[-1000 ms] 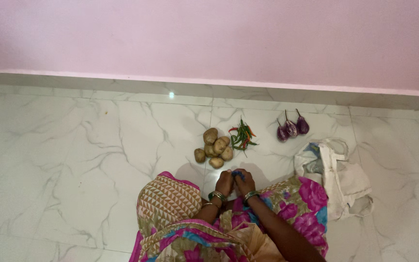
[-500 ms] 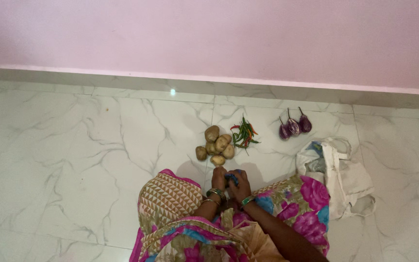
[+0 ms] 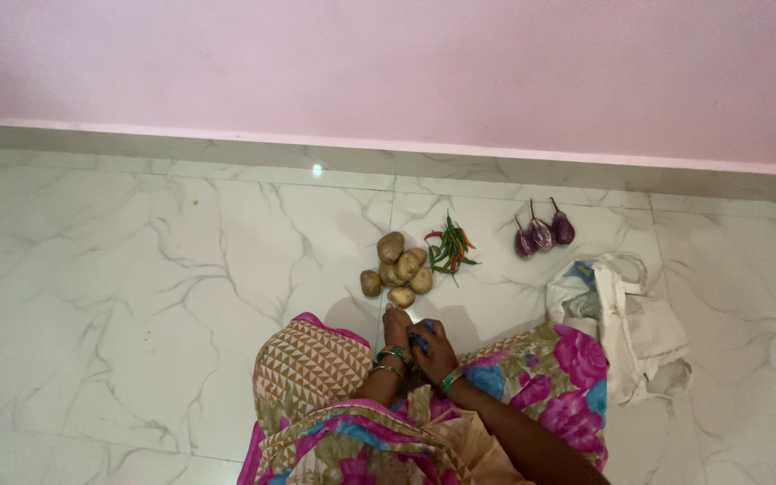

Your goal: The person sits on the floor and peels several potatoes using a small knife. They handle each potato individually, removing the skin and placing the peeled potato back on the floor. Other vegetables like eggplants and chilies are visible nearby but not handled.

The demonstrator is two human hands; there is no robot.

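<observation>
I saw my left hand (image 3: 396, 325) and right hand (image 3: 433, 352) pressed together over my lap, the right curled around a small blue object (image 3: 421, 337); the left's grip I couldn't tell. Just beyond them on the marble floor (image 3: 136, 269) lay potatoes (image 3: 397, 268), chillies (image 3: 449, 247) and three aubergines (image 3: 542, 235) toward the wall, a white cloth bag (image 3: 630, 323) to my right.

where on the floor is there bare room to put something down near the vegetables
The floor left of the potatoes is bare, as is the strip between the chillies and the wall. It is crowded from the potatoes through the chillies to the aubergines and the white bag, and around both hands.
</observation>
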